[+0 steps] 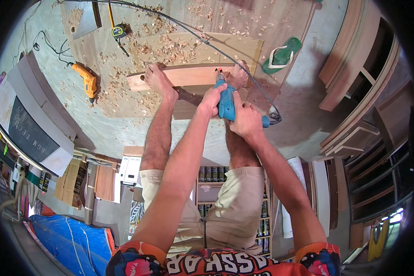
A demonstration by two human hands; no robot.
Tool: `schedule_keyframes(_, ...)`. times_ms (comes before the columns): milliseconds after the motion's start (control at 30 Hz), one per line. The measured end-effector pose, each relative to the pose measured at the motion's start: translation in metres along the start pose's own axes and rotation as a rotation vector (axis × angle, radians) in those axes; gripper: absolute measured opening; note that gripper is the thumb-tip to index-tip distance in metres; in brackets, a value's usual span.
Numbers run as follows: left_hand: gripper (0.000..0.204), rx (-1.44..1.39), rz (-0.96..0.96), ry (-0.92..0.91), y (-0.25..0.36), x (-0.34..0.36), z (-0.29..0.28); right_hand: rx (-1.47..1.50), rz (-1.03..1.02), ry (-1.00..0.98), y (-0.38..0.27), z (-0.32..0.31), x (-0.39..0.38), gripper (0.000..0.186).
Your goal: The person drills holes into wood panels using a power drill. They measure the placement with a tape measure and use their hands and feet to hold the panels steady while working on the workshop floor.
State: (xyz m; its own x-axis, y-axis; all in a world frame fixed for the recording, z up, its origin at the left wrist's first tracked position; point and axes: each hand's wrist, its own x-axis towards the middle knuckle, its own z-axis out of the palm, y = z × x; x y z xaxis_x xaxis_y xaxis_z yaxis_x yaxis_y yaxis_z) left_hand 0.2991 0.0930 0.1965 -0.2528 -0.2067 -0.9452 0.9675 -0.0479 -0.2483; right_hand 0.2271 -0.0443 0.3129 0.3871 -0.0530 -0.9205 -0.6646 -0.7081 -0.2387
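A blue corded power drill (226,102) is held in both my hands, its chuck pointing away from me. My left hand (211,98) wraps round the front of its body, near the chuck. My right hand (246,118) grips the rear handle. An orange-red cutting bit (218,70) at the drill's tip meets the right part of a long, slightly curved wooden board (188,76). Both my bare feet rest on that board, one toward each end. A dark round hole shows near the board's left end, beside my left foot. My right fingers partly hide the drill's handle.
Wood shavings (170,49) litter the plywood sheet (110,83) beneath. A yellow drill (85,80) and a tape measure (119,31) lie to the left. The black cord (202,39) arcs past my right foot. A green flip-flop (283,56) and curved wooden pieces (349,50) are at right.
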Motion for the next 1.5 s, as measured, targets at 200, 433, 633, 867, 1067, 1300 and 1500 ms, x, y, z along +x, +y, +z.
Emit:
schedule_keyframes(200, 0.027, 0.112, -0.01, -0.025, 0.008, -0.012, 0.018, 0.09, 0.186, -0.025, -0.013, -0.01, 0.008, 0.109)
schedule_keyframes(433, 0.026, 0.133, -0.002, 0.064, 0.005, -0.003, 0.011, 0.086, 0.189, -0.015, -0.023, -0.012, 0.01, 0.111)
schedule_keyframes(633, 0.024, 0.151, 0.006, 0.075, 0.004, -0.003, 0.023, 0.091, 0.219, -0.075, -0.02, -0.027, 0.01, 0.109)
schedule_keyframes(867, 0.027, 0.185, -0.004, 0.065, 0.011, -0.008, 0.02, 0.131, 0.204, -0.08, -0.02, -0.018, 0.013, 0.111)
schedule_keyframes(1067, 0.027, 0.221, 0.011, 0.083, 0.013, -0.004, 0.008, 0.134, 0.175, -0.069, -0.025, -0.018, 0.012, 0.108)
schedule_keyframes(1300, 0.025, 0.236, 0.021, 0.094, 0.007, 0.005, 0.009, 0.107, 0.156, -0.012, -0.016, -0.01, 0.013, 0.104)
schedule_keyframes(1500, 0.025, 0.223, 0.033, 0.089, 0.006, 0.01, 0.004, 0.115, 0.14, -0.026, -0.018, -0.015, 0.013, 0.105)
